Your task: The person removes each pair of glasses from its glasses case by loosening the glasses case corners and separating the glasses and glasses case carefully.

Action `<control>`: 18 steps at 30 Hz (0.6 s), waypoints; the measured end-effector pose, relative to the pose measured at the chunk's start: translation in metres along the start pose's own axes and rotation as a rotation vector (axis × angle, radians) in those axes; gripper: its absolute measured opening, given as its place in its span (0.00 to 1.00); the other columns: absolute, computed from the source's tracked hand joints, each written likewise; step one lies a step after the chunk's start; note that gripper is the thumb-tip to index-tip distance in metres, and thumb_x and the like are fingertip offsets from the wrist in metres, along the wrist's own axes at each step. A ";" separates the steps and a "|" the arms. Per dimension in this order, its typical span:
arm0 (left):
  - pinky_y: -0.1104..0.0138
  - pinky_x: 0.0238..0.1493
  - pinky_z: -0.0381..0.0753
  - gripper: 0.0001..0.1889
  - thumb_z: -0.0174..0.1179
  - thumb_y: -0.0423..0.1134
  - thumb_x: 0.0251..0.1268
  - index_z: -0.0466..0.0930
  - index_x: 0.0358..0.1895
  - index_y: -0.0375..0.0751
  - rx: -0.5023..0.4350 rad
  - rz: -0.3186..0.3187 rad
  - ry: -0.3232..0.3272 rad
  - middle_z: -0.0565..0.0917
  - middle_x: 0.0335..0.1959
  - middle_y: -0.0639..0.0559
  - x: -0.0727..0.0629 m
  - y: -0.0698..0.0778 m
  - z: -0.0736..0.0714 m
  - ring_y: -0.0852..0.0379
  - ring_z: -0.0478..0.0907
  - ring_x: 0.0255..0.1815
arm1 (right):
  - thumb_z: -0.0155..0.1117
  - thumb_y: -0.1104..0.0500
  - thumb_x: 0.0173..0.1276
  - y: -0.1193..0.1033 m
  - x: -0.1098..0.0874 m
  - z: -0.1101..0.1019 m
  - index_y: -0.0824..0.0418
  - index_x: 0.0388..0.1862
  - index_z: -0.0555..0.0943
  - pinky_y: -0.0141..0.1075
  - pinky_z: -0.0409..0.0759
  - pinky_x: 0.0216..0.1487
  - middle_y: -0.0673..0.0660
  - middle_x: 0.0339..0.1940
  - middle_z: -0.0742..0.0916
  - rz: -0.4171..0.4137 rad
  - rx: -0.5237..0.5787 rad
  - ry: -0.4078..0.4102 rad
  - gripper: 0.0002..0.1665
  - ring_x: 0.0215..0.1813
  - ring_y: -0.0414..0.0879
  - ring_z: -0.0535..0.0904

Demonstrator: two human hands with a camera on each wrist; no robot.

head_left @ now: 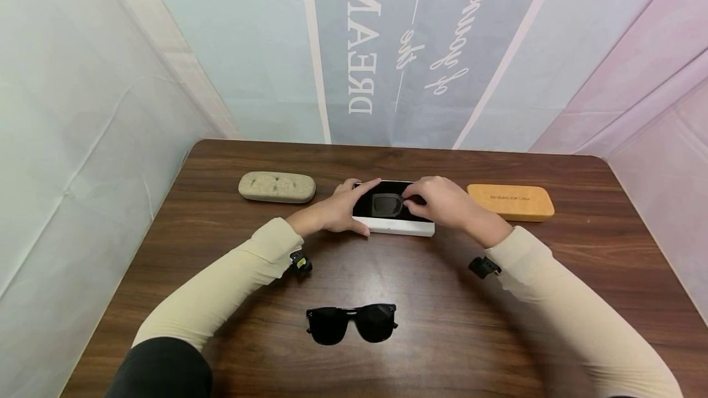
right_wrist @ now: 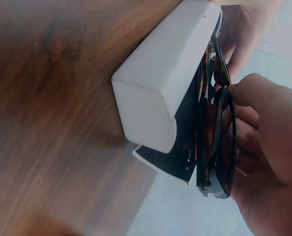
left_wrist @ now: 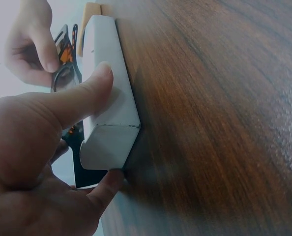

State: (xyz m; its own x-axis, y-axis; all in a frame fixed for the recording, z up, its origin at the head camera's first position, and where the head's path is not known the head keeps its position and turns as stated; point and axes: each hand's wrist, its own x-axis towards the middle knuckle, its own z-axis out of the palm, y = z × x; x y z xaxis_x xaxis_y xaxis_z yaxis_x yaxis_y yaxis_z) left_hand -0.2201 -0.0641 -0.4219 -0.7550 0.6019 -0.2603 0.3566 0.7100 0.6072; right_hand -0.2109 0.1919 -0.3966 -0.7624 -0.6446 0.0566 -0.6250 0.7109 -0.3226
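Observation:
A white glasses case (head_left: 394, 226) with a black inside stands open at the middle of the table. My left hand (head_left: 334, 210) grips its left end, thumb on the front wall and fingers at the far side. With thumb and fingers, my right hand (head_left: 442, 201) pinches a pair of glasses (head_left: 387, 205) right at the case opening. In the right wrist view the glasses (right_wrist: 229, 152) show a dark tortoiseshell frame, tilted beside the case's black lining. Nearer the person lie black sunglasses (head_left: 351, 323), lenses toward the front edge.
Left of the white case rests a beige patterned glasses case (head_left: 277, 187), shut. To the right, behind my right wrist, is a yellow case (head_left: 511, 202) with printed lettering. All stand on a dark wooden table (head_left: 442, 336) with printed cloth (head_left: 265, 48) hanging behind it.

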 end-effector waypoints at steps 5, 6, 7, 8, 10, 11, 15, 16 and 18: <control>0.46 0.72 0.63 0.57 0.76 0.46 0.58 0.44 0.84 0.56 -0.003 0.002 -0.001 0.48 0.80 0.35 0.000 0.000 0.000 0.36 0.48 0.80 | 0.66 0.63 0.71 0.002 -0.006 -0.005 0.65 0.47 0.88 0.47 0.84 0.43 0.59 0.44 0.90 0.007 0.009 0.000 0.10 0.43 0.50 0.87; 0.46 0.72 0.63 0.57 0.76 0.46 0.58 0.44 0.84 0.56 -0.003 0.001 0.000 0.48 0.80 0.35 0.000 0.000 0.000 0.36 0.47 0.80 | 0.66 0.63 0.71 0.002 -0.007 -0.006 0.65 0.47 0.88 0.47 0.83 0.43 0.59 0.44 0.90 0.008 0.011 0.001 0.10 0.44 0.50 0.87; 0.46 0.72 0.63 0.57 0.76 0.46 0.58 0.44 0.84 0.56 -0.003 0.001 0.000 0.48 0.80 0.35 0.000 0.000 0.000 0.36 0.47 0.80 | 0.66 0.63 0.71 0.002 -0.008 -0.007 0.65 0.47 0.88 0.47 0.84 0.43 0.59 0.44 0.90 0.009 0.012 0.002 0.10 0.43 0.50 0.87; 0.46 0.72 0.63 0.57 0.76 0.46 0.58 0.44 0.84 0.56 -0.003 0.000 0.000 0.48 0.80 0.35 0.000 0.000 0.000 0.36 0.47 0.80 | 0.66 0.63 0.71 0.002 -0.008 -0.008 0.65 0.47 0.88 0.47 0.84 0.43 0.59 0.44 0.90 0.006 0.012 0.002 0.10 0.43 0.50 0.87; 0.46 0.72 0.63 0.57 0.76 0.46 0.58 0.44 0.84 0.57 -0.005 -0.003 0.000 0.47 0.80 0.35 0.000 0.000 0.000 0.36 0.47 0.80 | 0.66 0.63 0.71 0.002 -0.010 -0.009 0.65 0.47 0.88 0.46 0.83 0.42 0.59 0.44 0.90 0.004 0.015 0.004 0.10 0.42 0.49 0.87; 0.46 0.72 0.63 0.57 0.76 0.46 0.58 0.44 0.84 0.57 -0.006 -0.005 0.000 0.47 0.80 0.35 0.000 0.001 -0.001 0.36 0.47 0.80 | 0.66 0.63 0.71 0.002 -0.011 -0.009 0.65 0.47 0.88 0.46 0.83 0.41 0.59 0.44 0.90 0.006 0.014 0.006 0.10 0.42 0.49 0.87; 0.46 0.72 0.64 0.57 0.76 0.46 0.58 0.44 0.84 0.57 -0.004 -0.009 -0.002 0.47 0.81 0.36 0.000 0.000 0.000 0.37 0.47 0.80 | 0.66 0.63 0.71 0.002 -0.012 -0.010 0.65 0.47 0.88 0.46 0.83 0.41 0.59 0.44 0.90 0.013 0.010 0.019 0.10 0.42 0.50 0.87; 0.46 0.71 0.64 0.57 0.76 0.47 0.58 0.44 0.84 0.57 -0.002 -0.008 -0.001 0.47 0.81 0.36 0.000 0.000 0.000 0.37 0.47 0.80 | 0.66 0.63 0.71 0.002 -0.013 -0.011 0.65 0.47 0.88 0.47 0.83 0.42 0.59 0.44 0.90 0.015 0.008 0.025 0.10 0.42 0.50 0.87; 0.46 0.71 0.64 0.57 0.76 0.47 0.58 0.44 0.84 0.57 0.003 -0.007 0.001 0.47 0.80 0.35 0.000 0.000 0.001 0.37 0.47 0.80 | 0.66 0.63 0.71 0.003 -0.013 -0.011 0.65 0.47 0.88 0.48 0.83 0.43 0.58 0.44 0.90 0.017 0.002 0.038 0.10 0.44 0.51 0.87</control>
State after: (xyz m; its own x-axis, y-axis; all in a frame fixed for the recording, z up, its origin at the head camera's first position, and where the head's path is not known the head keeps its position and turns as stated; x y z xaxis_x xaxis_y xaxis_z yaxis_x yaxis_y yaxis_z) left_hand -0.2195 -0.0636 -0.4224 -0.7582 0.5962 -0.2641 0.3526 0.7156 0.6030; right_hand -0.2045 0.2055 -0.3876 -0.7790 -0.6209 0.0870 -0.6113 0.7214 -0.3254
